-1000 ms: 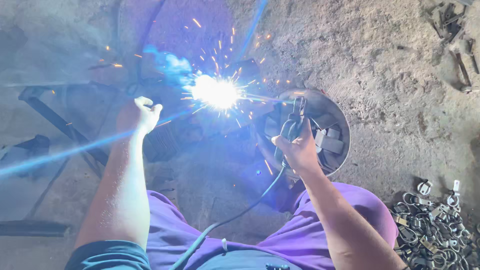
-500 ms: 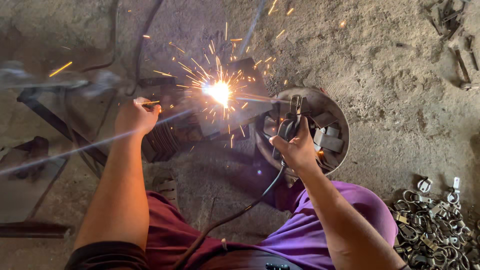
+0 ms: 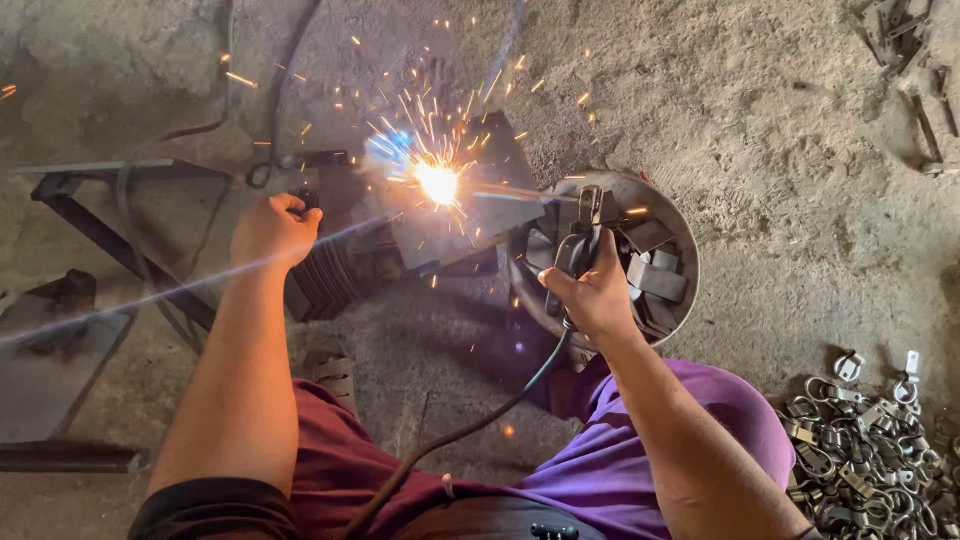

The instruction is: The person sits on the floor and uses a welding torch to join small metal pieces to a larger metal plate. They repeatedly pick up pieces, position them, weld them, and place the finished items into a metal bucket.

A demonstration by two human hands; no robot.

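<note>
Underfoot lay a rough, dusty concrete floor, with a dark metal plate serving as the surface and a round pan of metal pieces beside it. Compared with half a second earlier, the spark glowed with a bluer haze. The right hand had its fingers wrapped tight round the black welding holder, its cable trailing down. The left hand was fisted on a small piece at the plate's edge.
</note>
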